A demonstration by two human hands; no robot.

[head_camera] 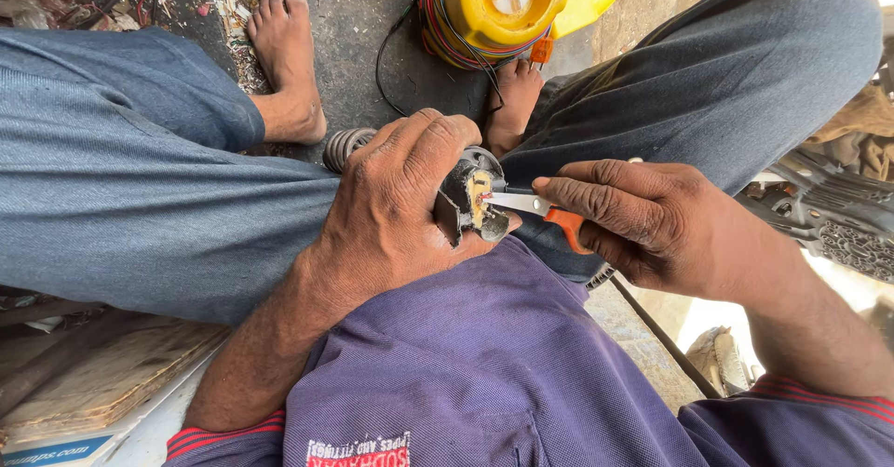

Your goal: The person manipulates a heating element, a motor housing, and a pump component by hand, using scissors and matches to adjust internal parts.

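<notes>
Left hand [396, 211] wrapped tight round small motor part [470, 204], frame centre, over lap. Right hand [643, 220] at 3 o'clock from it, fingers closed on orange-handled scissors [535, 208]. Blades run 3-to-9, tips touching part's yellowish face. Left hand nearer.

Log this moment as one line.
left hand: grips dark motor part | right hand: holds orange-handled scissors, blades at the part | yellow wire spool by the feet
</notes>
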